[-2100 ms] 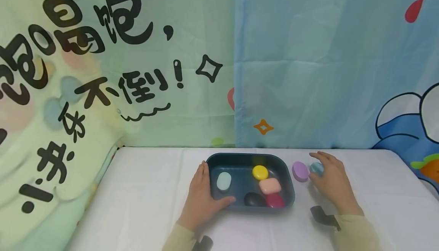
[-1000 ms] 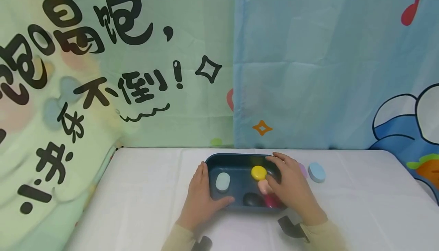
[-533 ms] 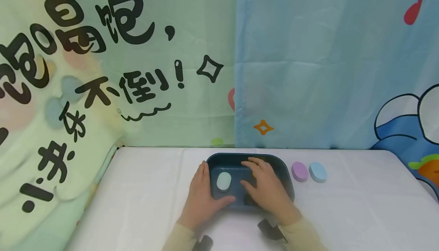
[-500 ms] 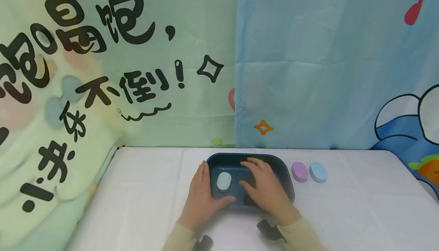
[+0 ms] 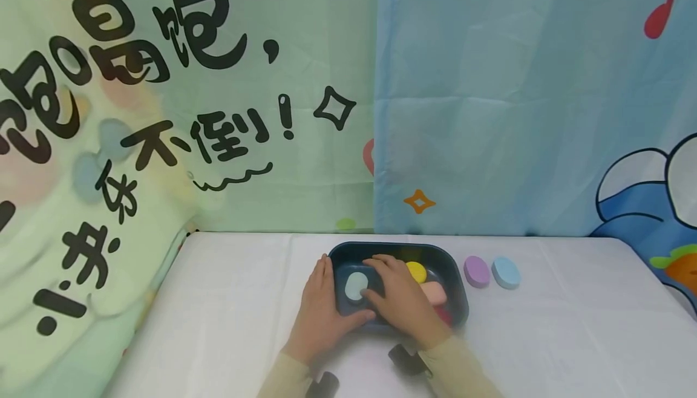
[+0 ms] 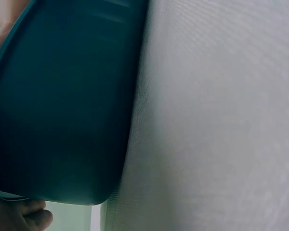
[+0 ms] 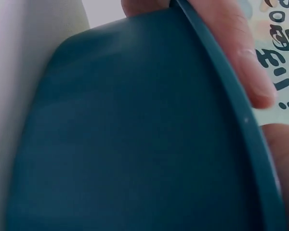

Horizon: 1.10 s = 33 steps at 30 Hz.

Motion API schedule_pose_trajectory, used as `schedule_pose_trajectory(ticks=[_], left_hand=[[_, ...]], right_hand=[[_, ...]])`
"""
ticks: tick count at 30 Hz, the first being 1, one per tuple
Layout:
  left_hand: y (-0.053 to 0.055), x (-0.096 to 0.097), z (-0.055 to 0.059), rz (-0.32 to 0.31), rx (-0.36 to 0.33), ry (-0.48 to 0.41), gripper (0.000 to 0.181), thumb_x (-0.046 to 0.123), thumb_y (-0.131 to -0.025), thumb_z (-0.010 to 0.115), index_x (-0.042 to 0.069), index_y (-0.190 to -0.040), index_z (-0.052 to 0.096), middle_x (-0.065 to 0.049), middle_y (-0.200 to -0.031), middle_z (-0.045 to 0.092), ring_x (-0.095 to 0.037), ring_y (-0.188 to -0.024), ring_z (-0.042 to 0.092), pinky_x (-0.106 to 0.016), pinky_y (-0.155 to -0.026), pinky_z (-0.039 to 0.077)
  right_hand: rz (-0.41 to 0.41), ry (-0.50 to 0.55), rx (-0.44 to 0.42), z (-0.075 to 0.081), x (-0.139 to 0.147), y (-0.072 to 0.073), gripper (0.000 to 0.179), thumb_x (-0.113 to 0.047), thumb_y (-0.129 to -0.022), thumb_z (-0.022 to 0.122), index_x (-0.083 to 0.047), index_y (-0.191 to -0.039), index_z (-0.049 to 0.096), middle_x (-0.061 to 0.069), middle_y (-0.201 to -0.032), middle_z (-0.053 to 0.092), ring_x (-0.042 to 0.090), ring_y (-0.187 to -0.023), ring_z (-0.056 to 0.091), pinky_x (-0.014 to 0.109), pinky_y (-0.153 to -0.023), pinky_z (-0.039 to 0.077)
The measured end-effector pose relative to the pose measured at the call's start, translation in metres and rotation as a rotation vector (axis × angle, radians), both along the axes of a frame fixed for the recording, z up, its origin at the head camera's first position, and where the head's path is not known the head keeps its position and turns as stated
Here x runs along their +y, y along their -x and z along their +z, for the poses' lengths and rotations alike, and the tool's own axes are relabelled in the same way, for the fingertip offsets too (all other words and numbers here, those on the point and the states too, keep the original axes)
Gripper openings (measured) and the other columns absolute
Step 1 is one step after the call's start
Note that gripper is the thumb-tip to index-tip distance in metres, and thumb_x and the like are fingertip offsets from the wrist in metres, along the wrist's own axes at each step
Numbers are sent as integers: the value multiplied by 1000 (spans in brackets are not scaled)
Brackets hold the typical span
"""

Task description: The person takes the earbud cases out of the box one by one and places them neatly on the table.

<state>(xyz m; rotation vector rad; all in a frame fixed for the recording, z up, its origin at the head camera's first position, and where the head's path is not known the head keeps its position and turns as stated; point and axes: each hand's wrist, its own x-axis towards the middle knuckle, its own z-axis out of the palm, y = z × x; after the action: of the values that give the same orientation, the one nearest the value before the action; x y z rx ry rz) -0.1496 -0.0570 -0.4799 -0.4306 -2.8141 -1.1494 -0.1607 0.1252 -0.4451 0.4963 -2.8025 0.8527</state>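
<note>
A dark blue rectangular tray [image 5: 389, 250] stands on the white cloth in the head view. My left hand [image 5: 322, 319] holds its left end, fingers along the outer wall and thumb over the near rim. Inside the tray, a pale mint oval piece [image 5: 356, 287] lies at the left. Over the tray reaches my right hand [image 5: 402, 296], fingers spread and slightly bent, thumb tip at the mint piece's right edge. To its right lie a yellow round piece [image 5: 417, 271], a pink rounded block [image 5: 435, 293] and a crimson piece [image 5: 444, 314], partly covered. Both wrist views mostly show tray wall [image 6: 62, 106].
Right of the tray, a purple oval piece [image 5: 477, 271] and a light blue oval piece [image 5: 506, 273] lie side by side on the cloth-covered table [image 5: 566, 337]. Printed curtains [image 5: 468, 114] hang behind the table and at its left.
My right hand has moved left, from the light blue piece across the tray to the mint piece. It now covers where the black piece lay. The left hand stays on the tray.
</note>
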Motion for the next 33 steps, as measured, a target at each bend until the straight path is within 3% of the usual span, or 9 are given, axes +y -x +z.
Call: schedule_pose_trajectory(ticks=[10, 18, 25, 33], left_hand=[[1, -1, -2, -9, -8, -11, 127, 73, -76, 72, -6, -158, 15, -23, -165, 13, -38, -152, 13, -54, -119, 22], [2, -3, -3, -33, -2, -8, 128, 72, -77, 72, -8, -157, 14, -24, -165, 12, -38, -152, 12, -54, -119, 21], [3, -5, 0, -59, 3, -14, 128, 68, -76, 75, -11, -156, 14, -27, -164, 13, -42, -151, 11, -56, -119, 20], [4, -8, -1, -84, 14, -16, 129, 67, -76, 77, -12, -155, 13, -29, -163, 13, -44, -151, 12, -57, -118, 21]], right_hand=[[42, -49, -88, -5, -10, 9, 49, -22, -85, 81, -4, -128, 66, 14, -128, 63, 36, -117, 57, 51, -103, 45], [119, -73, -114, -10, -11, 15, 38, -22, -87, 80, -7, -121, 73, 16, -126, 65, 38, -117, 58, 53, -104, 45], [103, -70, -153, -10, -14, 16, 45, -20, -80, 83, -7, -121, 72, 11, -122, 67, 32, -114, 60, 49, -102, 47], [99, -74, -141, -9, -15, 16, 40, -14, -78, 78, -6, -116, 71, 10, -118, 69, 31, -111, 63, 48, -101, 48]])
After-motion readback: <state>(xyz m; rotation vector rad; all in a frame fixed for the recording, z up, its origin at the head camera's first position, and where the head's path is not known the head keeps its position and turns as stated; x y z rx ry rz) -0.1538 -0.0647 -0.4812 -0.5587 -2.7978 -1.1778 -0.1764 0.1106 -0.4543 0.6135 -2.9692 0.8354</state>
